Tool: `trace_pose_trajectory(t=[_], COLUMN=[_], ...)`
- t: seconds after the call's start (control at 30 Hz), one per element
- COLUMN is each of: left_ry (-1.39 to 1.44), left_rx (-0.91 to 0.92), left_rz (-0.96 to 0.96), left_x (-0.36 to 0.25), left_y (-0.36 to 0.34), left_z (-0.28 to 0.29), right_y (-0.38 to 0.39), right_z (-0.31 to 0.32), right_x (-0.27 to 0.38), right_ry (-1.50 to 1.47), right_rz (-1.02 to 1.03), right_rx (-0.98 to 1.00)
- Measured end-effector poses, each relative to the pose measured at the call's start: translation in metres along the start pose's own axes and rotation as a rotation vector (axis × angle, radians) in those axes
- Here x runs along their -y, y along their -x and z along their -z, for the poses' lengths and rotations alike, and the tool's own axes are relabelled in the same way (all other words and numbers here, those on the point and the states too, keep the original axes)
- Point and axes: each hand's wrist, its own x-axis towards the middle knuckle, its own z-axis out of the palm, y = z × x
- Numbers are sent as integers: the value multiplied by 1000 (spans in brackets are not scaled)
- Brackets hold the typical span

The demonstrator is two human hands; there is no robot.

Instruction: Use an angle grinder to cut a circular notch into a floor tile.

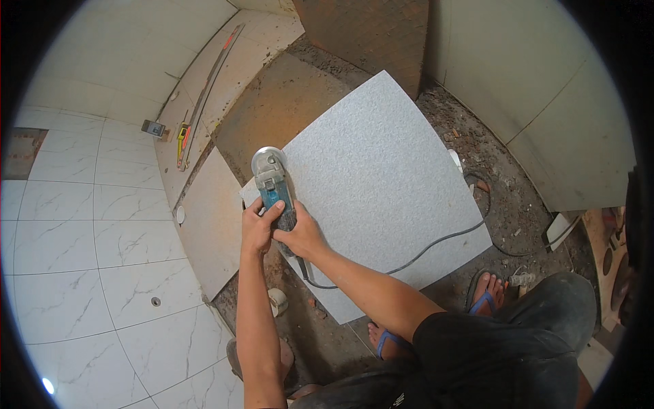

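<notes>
An angle grinder with a blue-and-dark body lies along the left edge of a large grey speckled tile. Its round pale disc is at the far end, at the tile's left side; whether it touches the tile I cannot tell. My left hand is closed round the left of the grinder's body, thumb on top. On the right side, my right hand grips the rear of the handle. A black power cord runs from the handle across the tile to the right.
White marbled tiles cover the floor at left. A long metal straightedge, a yellow spirit level and a phone-like device lie at the upper left. Rubble borders the right wall. A roll of tape sits near my left forearm.
</notes>
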Motion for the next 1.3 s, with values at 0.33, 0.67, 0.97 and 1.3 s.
trace_pose_trajectory(t=[0.33, 0.67, 0.97, 1.3], left_ry=[-15, -52, -111, -160], left_rx=[25, 34, 51, 90], left_rz=[-3, 8, -26, 7], left_x=[0, 0, -3, -4], left_y=[-1, 1, 1, -1], left_z=[7, 14, 17, 25], right_y=[3, 7, 7, 10], right_z=[-10, -15, -22, -28], right_x=[-3, -2, -5, -2], right_ry=[-64, -105, -118, -147], right_rz=[15, -2, 3, 4], right_rx=[-36, -19, -31, -55])
